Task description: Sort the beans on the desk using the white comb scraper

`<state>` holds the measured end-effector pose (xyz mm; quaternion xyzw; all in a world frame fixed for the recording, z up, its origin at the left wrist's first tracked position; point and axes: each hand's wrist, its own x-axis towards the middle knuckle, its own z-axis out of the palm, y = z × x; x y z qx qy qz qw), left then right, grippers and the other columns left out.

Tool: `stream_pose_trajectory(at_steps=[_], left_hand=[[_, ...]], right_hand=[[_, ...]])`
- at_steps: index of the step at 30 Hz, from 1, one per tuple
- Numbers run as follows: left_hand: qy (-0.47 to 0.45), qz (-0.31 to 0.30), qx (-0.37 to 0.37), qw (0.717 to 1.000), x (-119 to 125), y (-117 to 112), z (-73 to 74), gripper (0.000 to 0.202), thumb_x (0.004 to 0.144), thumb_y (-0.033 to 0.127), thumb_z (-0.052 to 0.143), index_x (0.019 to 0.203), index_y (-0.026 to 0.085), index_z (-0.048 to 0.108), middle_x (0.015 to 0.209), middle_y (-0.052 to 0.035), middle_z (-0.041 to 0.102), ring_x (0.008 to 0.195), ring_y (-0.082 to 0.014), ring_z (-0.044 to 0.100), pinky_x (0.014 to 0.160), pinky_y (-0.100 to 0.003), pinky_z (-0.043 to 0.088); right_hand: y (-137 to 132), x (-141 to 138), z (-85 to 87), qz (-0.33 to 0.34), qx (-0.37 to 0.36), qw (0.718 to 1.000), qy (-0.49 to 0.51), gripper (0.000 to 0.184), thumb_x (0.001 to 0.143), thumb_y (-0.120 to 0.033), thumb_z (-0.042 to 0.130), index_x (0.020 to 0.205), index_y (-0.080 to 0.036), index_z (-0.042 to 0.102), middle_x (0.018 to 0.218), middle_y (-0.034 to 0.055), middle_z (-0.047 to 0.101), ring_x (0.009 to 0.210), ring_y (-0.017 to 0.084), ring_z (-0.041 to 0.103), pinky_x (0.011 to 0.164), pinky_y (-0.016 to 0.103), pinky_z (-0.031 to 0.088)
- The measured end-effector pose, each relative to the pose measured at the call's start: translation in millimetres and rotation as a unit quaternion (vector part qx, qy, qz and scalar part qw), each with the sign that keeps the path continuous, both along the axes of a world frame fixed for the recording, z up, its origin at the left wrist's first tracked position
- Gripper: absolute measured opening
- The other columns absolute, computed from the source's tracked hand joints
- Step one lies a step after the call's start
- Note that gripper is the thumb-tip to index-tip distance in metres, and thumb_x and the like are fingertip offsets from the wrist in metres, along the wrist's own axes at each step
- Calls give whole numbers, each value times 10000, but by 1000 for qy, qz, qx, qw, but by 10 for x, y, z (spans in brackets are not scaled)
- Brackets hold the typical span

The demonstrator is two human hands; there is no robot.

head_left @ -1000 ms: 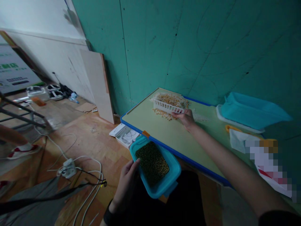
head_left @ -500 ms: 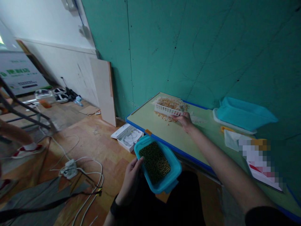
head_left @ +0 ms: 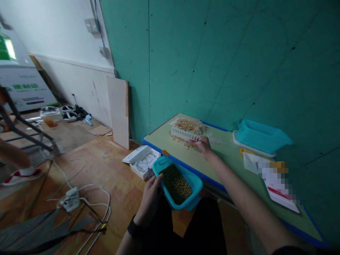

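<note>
My left hand (head_left: 152,191) grips the near-left rim of a turquoise plastic container (head_left: 197,185), held over my lap beside the table edge. Small dark green beans (head_left: 170,177) and pale yellow beans (head_left: 183,187) lie inside it. Over the table, my right hand (head_left: 204,146) is closed on the right end of a white slotted plastic basket (head_left: 183,134). Just behind the basket is a spread of yellow beans (head_left: 188,124) mixed with white grains; more beans lie scattered in front of it. How much the basket contains is hard to make out.
Farther right on the blue-edged table (head_left: 225,166) are a turquoise bin (head_left: 262,136) and a white packet (head_left: 251,163). An opened white box (head_left: 143,163) sits on the floor. Cables and a power strip (head_left: 71,199) lie at left, near another person's leg (head_left: 16,156).
The basket has tilted, showing mostly its slotted side, and the bean spread behind it is more exposed. My left hand still holds the container. The camera view has shifted.
</note>
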<state>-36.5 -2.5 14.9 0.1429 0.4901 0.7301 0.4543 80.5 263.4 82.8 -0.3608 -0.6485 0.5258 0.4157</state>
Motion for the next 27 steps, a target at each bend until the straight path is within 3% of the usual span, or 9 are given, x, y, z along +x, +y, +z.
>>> stream_pose_trajectory(at_steps=[5, 12, 16, 19, 24, 27], left_hand=[[-21, -21, 18, 999, 53, 50, 67, 318, 711, 457, 813, 821, 172, 728, 585, 34, 593, 511, -125, 513, 518, -229, 384], [-22, -27, 11, 999, 117, 124, -42, 364, 673, 504, 823, 689, 186, 648, 512, 60, 497, 456, -108, 452, 489, -233, 356], [-44, -15, 12, 999, 176, 116, -38, 382, 653, 497, 850, 763, 171, 686, 561, 49, 547, 502, -104, 486, 501, -216, 379], [-57, -10, 14, 998, 217, 77, -23, 387, 657, 478, 864, 793, 156, 699, 612, 33, 592, 552, -108, 522, 540, -216, 414], [-45, -41, 16, 998, 239, 33, -44, 376, 715, 469, 842, 838, 142, 703, 689, 5, 641, 598, -116, 549, 573, -225, 440], [-32, -61, 16, 997, 231, 83, -63, 368, 726, 474, 832, 739, 144, 668, 637, 11, 614, 560, -109, 538, 553, -226, 434]], right_hand=[[-93, 24, 16, 0, 4, 1000, -7, 291, 502, -399, 818, 656, -168, 733, 600, 4, 662, 654, 192, 617, 657, 322, 482], [-198, 85, -10, 1, 0, 1000, -4, 286, 513, -376, 831, 688, -164, 754, 640, 0, 688, 630, 174, 611, 660, 314, 478], [-252, 80, 0, -13, 10, 1000, 1, 290, 507, -399, 834, 662, -174, 740, 633, 8, 698, 659, 196, 640, 678, 333, 503], [-249, 125, 78, -66, 27, 996, 47, 323, 495, -385, 840, 729, -181, 750, 735, 32, 747, 771, 227, 685, 743, 353, 530], [-190, 529, 176, -120, 31, 989, 81, 397, 480, -358, 872, 808, -169, 755, 883, 58, 776, 886, 250, 706, 847, 392, 532], [-246, 848, 128, -142, 21, 987, 71, 385, 496, -363, 879, 810, -180, 752, 901, 56, 778, 929, 261, 703, 892, 414, 523]])
